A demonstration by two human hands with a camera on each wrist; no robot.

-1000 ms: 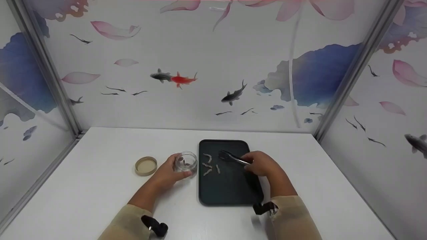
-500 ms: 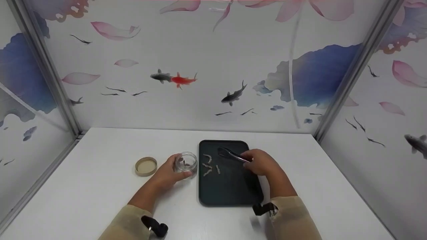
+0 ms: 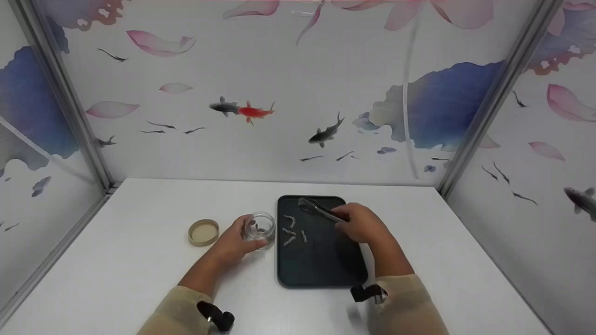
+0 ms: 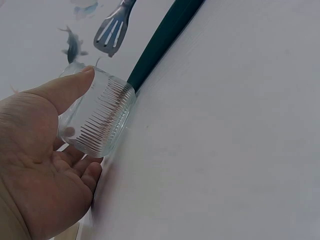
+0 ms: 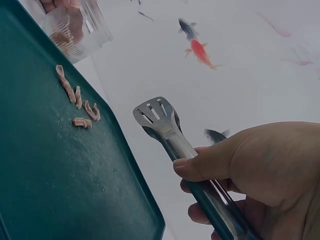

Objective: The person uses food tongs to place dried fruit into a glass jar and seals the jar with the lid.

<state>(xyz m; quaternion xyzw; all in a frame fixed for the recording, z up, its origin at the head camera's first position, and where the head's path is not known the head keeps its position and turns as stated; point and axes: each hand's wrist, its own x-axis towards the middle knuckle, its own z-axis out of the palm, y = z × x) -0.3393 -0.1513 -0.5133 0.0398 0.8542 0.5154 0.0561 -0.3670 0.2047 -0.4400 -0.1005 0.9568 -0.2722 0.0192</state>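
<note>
My left hand (image 3: 236, 242) curls round a clear ribbed glass jar (image 4: 102, 112) just left of the tray, thumb on one side and fingers on the other. Small brownish bits show inside the jar. Metal tongs (image 5: 170, 135) with slotted heads are in my right hand (image 3: 361, 223), gripped along the arms. The tong heads hang over the far part of the dark green tray (image 3: 321, 265), holding nothing that I can see. Several small brownish curled strips (image 5: 65, 85), dried-looking, lie on the tray's left side; their kind is unclear.
A round tan lid (image 3: 203, 232) lies on the white table (image 3: 139, 260) left of the jar. Printed white panels (image 3: 279, 153) stand behind and at both sides, joined by metal posts (image 3: 503, 93). Wrist cameras (image 3: 216, 316) sit on both sleeves.
My right hand and the tongs have shifted slightly away from me and to the left, and their heads now sit nearer the tray's far edge. The left hand and jar stay put.
</note>
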